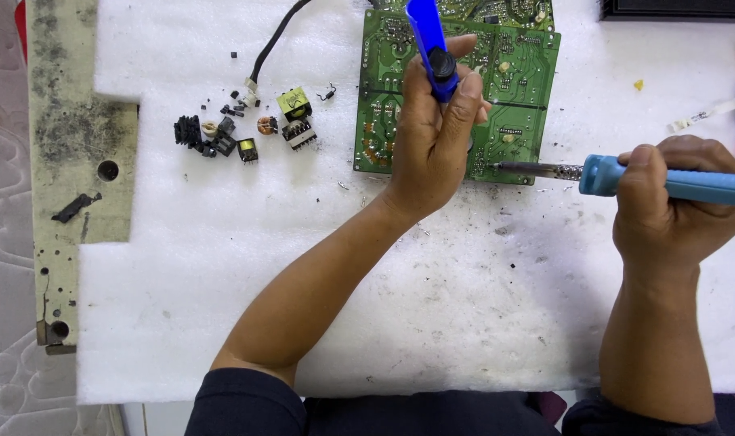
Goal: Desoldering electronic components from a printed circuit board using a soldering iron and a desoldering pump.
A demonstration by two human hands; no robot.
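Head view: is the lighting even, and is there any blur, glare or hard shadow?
Head view: even, soft light; sharp across the green circuit board and both hands; no glare on the white foam sheet; only faint shadow under the left hand; right hand cropped by the frame edge.

We see the circuit board [513, 73] lying on the foam sheet [432, 307], loose components [246, 129] to its left, the soldering iron [626, 176] at its right.

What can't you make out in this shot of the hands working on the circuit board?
Head view only:
- Lower end of the blue pump tool: hidden by the left hand.
- Soldering iron: rear cut off by the right edge; right hand covers its grip.
- Circuit board: top cut off; solder joints too small.
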